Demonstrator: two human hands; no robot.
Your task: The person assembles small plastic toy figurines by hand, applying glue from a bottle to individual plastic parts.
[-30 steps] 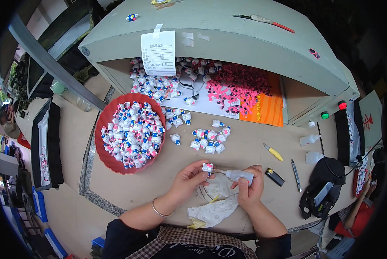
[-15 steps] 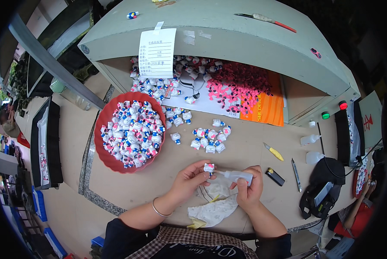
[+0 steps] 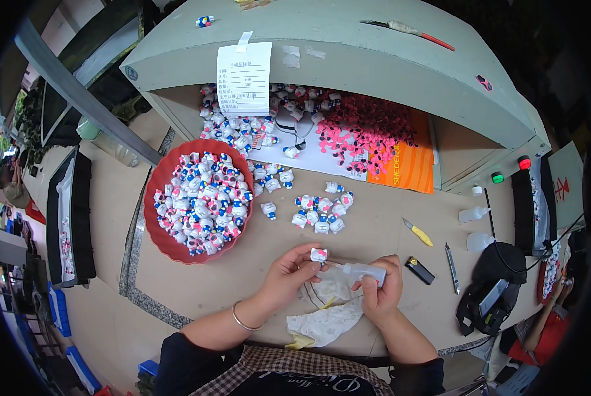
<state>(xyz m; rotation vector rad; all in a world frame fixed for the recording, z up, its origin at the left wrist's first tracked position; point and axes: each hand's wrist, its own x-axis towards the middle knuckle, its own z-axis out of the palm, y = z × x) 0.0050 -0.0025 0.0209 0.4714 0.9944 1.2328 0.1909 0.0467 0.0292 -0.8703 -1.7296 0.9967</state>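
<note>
Between thumb and fingers of my left hand (image 3: 294,269) is a small cat figurine (image 3: 319,255), white with a pink mark on its head. My right hand (image 3: 382,284) is wrapped round a clear squeeze bottle (image 3: 360,270). The bottle lies sideways, its thin nozzle pointing left and close to the figurine's lower part; whether they touch I cannot tell. Under both hands lies a crumpled white cloth (image 3: 325,325) with yellow patches. Beyond my left hand a loose group of similar figurines (image 3: 322,206) rests on the table.
To the left stands a red scalloped bowl (image 3: 152,224) heaped with figurines. A shelf unit (image 3: 348,53) holds more figurines and pink pieces (image 3: 368,132). On the right lie a yellow-handled knife (image 3: 419,232), a black lighter (image 3: 419,270), a metal cutter (image 3: 452,267) and a black cap-like item (image 3: 493,284).
Both hands keep nearly the same pose, with the figurine and the bottle still held. The paper label hanging on the shelf has shifted slightly up and to the right.
</note>
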